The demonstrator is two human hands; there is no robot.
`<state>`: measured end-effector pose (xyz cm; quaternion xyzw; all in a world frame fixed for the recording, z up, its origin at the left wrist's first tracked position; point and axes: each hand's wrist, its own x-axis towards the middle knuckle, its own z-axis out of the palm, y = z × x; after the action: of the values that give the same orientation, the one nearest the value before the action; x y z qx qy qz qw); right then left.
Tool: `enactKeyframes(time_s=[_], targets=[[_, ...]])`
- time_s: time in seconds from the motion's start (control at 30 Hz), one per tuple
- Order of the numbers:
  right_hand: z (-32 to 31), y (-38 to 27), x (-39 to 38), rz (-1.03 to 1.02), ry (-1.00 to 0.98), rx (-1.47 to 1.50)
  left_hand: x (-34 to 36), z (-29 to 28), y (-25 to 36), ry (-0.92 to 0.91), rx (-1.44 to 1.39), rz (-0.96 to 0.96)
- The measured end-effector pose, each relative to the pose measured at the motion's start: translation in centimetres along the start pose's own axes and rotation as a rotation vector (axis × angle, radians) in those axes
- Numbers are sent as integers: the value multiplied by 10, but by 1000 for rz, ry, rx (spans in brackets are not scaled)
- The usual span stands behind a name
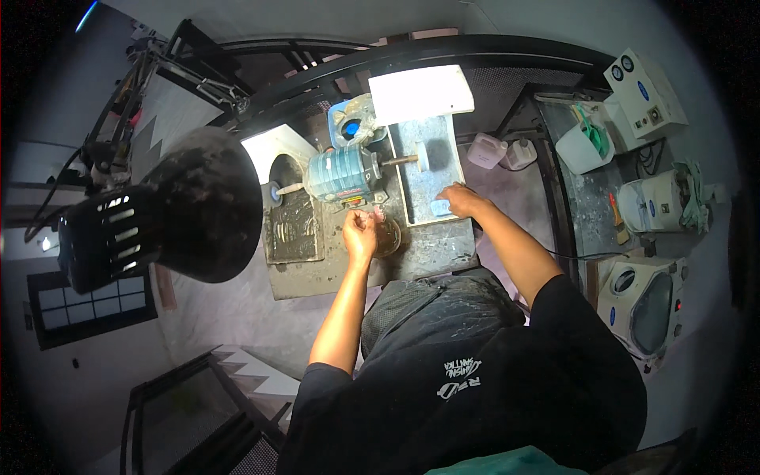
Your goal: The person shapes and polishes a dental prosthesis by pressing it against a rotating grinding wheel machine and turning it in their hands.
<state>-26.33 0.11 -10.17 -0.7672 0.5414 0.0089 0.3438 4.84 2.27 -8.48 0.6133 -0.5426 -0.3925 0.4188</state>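
Note:
My left hand (360, 236) is closed, its fingertips pinching a small pink piece (379, 214) whose exact kind is too small to make out. Just below that piece is a round, amber-tinted bowl (387, 237) on the bench. In front of both hands stands a teal bench polishing motor (339, 175) with a shaft at each end. A pale buffing wheel (422, 157) on its right shaft sits over a white-walled tray (434, 178). My right hand (463, 199) reaches into the tray's near end, fingers around a light blue block (440, 207).
A black lamp shade (210, 206) looms close at the left. A dark, dirty tray (293, 229) lies under the motor's left wheel (275, 194). Behind the motor is a blue container (340, 123). At the right, a side table holds a white bin (582, 150) and cream-coloured machines (645, 305).

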Motion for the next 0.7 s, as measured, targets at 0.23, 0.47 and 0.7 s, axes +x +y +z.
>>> enactKeyframes(time_s=[0.23,0.47,0.7], targets=[[-6,8,6,124,54,499,4,56,36,-176,-408,-145],[-12,-13,14,193,129,1065,23,106,40,-330,-109,-126],[-31,-12,27,313,190,1303,37,143,28,-227,-675,-411]])
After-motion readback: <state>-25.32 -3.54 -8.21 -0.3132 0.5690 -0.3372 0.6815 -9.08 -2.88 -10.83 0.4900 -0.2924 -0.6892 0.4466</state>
